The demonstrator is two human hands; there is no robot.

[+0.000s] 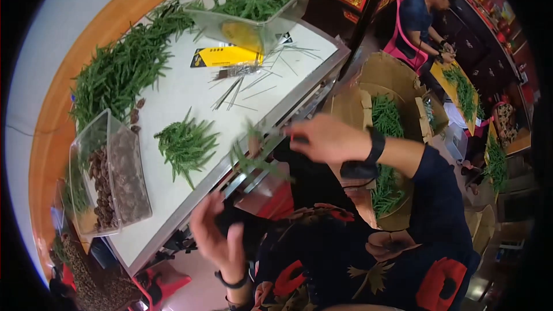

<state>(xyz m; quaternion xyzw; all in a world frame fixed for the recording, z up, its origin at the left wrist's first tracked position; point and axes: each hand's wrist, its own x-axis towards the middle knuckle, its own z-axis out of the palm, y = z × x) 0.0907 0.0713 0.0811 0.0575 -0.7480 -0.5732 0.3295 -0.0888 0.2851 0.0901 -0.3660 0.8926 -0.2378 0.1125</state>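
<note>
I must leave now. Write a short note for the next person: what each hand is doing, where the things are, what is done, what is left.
Right hand: holds a green sprig at the table edge.
Left hand: low near the lap, blurred; hold unclear.
Done: small sorted pile mid-table; clear bin has greens.
Left: large green heap along the far side. Second clear bin holds brown bits.
</note>
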